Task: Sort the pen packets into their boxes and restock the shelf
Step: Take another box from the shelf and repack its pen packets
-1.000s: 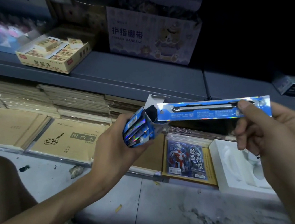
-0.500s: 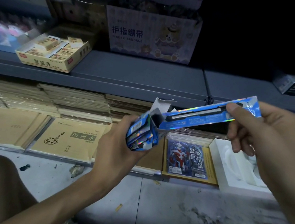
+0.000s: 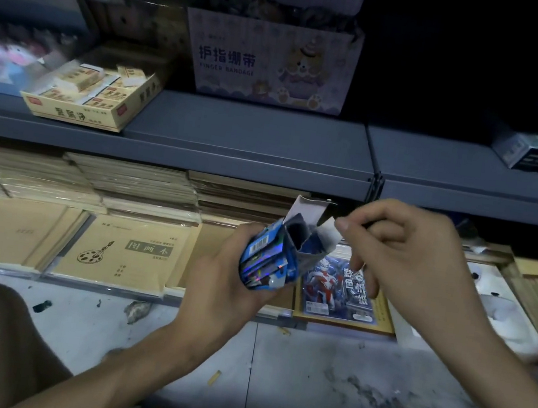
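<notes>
My left hand (image 3: pixel 224 287) grips a blue holographic pen box (image 3: pixel 270 259), held tilted with its open end up and to the right. The white lid flap (image 3: pixel 307 207) stands up and blue pen packets show inside the mouth. My right hand (image 3: pixel 415 262) is just right of the opening. Its thumb tip lies against the white side flap (image 3: pixel 327 234) and its other fingers are curled below. No loose pen packet shows outside the box.
A grey shelf (image 3: pixel 252 139) runs across above my hands. On it stand a yellow eraser box (image 3: pixel 92 99), a finger bandage carton (image 3: pixel 267 61) and small grey boxes (image 3: pixel 530 154). Beneath it lie stacked brown notebooks (image 3: pixel 123 249), a cartoon card pack (image 3: pixel 335 289) and a white tray (image 3: pixel 501 312). My knees frame the dirty floor.
My right hand has pushed the long blue pen packet fully into the box and moved left to the box mouth. The left hand has kept its hold on the box.
</notes>
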### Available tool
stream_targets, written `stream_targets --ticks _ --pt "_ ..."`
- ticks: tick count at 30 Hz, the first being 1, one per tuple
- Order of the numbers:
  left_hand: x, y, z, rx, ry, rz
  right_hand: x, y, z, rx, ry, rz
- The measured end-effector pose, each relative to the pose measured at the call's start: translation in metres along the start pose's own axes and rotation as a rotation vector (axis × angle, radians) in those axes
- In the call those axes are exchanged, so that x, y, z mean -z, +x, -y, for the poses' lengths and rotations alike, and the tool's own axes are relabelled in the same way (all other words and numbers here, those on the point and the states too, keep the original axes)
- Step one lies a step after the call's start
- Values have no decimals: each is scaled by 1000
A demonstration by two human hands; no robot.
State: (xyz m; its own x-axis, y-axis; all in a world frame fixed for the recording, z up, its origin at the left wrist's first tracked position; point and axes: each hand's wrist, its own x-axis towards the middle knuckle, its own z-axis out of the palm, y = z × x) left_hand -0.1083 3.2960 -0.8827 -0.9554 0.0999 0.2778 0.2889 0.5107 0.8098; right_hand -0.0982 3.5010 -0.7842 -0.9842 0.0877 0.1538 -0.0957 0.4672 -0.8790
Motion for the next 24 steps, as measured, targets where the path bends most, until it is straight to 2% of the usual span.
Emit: stream_targets --ticks 3,7,10,13,15,18,21,24 --pt "-1 0 -3 -12 9 7 -12 -5 -2 12 -37 15" --pt "-5 0 1 -48 94 -12 -20 -12 2 77 12 -51" --pt "-6 1 5 -183 263 -71 -27 -20 9 64 41 -29" --pt "-6 5 8 -370 443 -145 -34 -22 7 -10 -60 31" --pt "-6 7 12 -424 540 -144 -34 -20 3 -45 -87 45" --pt "-5 8 14 -409 587 -124 -32 -17 1 -54 -75 44" --pt "-5 8 13 -385 591 -117 -32 -16 -2 -16 -95 -38" --pt "-4 9 10 -391 613 -126 -33 -22 -3 84 -247 -117"
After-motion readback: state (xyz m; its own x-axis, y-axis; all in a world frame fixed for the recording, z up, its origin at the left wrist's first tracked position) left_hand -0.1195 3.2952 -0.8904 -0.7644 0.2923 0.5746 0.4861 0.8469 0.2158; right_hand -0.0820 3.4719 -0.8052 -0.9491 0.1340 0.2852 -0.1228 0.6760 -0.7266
